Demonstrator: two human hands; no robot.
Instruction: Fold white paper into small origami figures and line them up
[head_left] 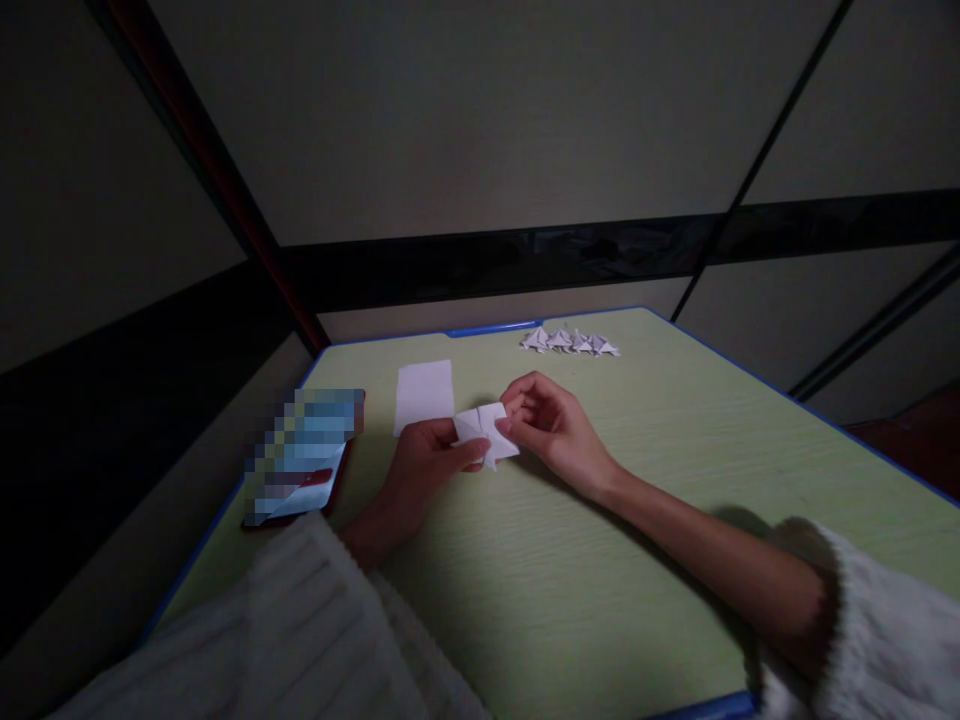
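A small piece of folded white paper (487,422), with creases and pointed flaps, is held above the table between both hands. My left hand (425,462) pinches its left side, thumb on top and fingers underneath. On the other side, my right hand (553,425) grips the right edge between thumb and curled fingers. One narrow flap points down from the paper's lower edge. Just behind my left hand lies a flat white sheet of paper (425,393).
A tablet (315,455) with a lit, partly blurred screen lies at the left edge of the green table (600,600). Several folded paper figures (570,342) stand in a row at the back. Beyond the table rises a panelled wall (480,130).
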